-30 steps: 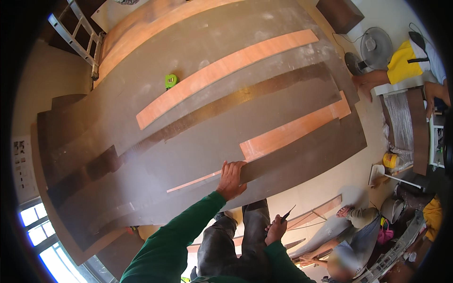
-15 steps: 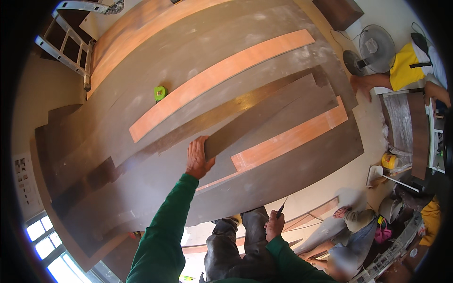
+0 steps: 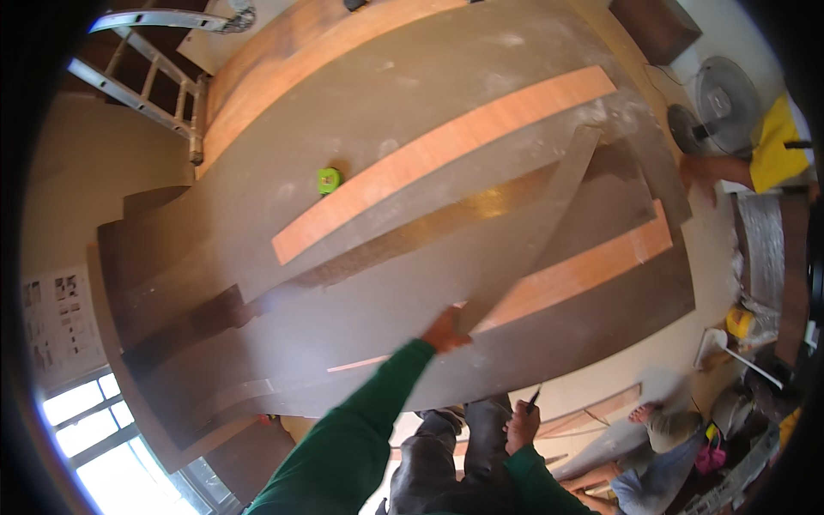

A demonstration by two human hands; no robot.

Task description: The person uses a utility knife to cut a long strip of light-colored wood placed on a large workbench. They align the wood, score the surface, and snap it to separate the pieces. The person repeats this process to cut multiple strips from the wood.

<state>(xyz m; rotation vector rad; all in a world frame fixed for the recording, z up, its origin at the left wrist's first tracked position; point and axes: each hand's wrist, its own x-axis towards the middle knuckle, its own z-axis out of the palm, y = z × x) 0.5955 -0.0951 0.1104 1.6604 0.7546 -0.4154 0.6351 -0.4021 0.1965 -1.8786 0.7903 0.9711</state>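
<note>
My left hand (image 3: 446, 330) grips the near end of a long, narrow brown strip of board (image 3: 562, 197). The strip slants away to the far right over the large brown sheet (image 3: 378, 309), crossing a pale orange wood strip (image 3: 566, 283). Close to my right thigh, beyond the sheet's near edge, my right hand (image 3: 521, 425) is closed round a slim, dark-handled tool (image 3: 533, 398) with a thin tip; its exact kind is too small to make out. Another orange wood strip (image 3: 446, 154) lies farther back, with a green tape measure (image 3: 329, 180) to its left.
A metal ladder (image 3: 154, 81) stands at the far left. On the right are a fan (image 3: 725, 94), a person in yellow (image 3: 777, 142), a yellow tub (image 3: 739, 323) and a white-handled tool (image 3: 747, 360). Another person (image 3: 665, 455) sits low at the lower right.
My left hand has moved right and toward me with the brown strip's near end, turning the strip to a steeper slant. My right hand still holds the slim tool. The whole view has shifted.
</note>
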